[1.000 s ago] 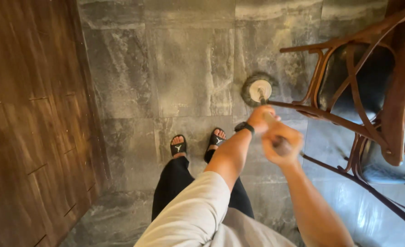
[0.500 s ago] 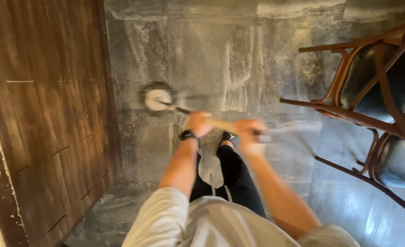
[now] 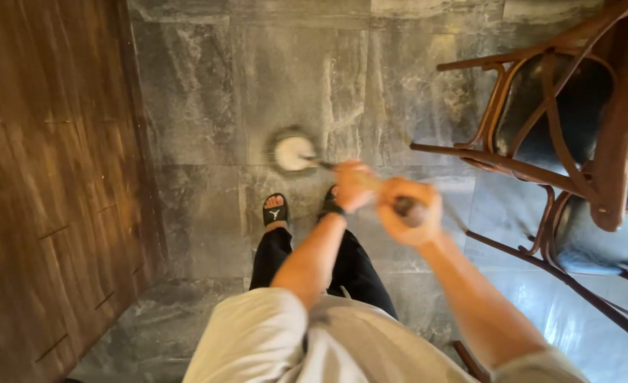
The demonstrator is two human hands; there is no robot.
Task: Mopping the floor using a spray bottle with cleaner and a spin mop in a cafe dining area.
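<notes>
Both my hands grip a long wooden mop handle (image 3: 371,182). My left hand (image 3: 353,186), with a black watch at the wrist, holds it lower down. My right hand (image 3: 407,211) is closed over the top end. The round mop head (image 3: 293,151), pale in the middle with a dark fringe, rests on the grey stone-tile floor (image 3: 208,106) just ahead of my sandalled feet (image 3: 275,211). The hands and handle are blurred by motion.
A dark wooden wall (image 3: 45,177) runs along the left. Wooden chairs with dark seats (image 3: 569,135) lie tipped at the right, their legs reaching toward the mop. The floor at lower right (image 3: 562,319) looks wet and shiny.
The mop head swung from the right by the chair to the far left, and now sits back near the middle. My hands followed the swing.
</notes>
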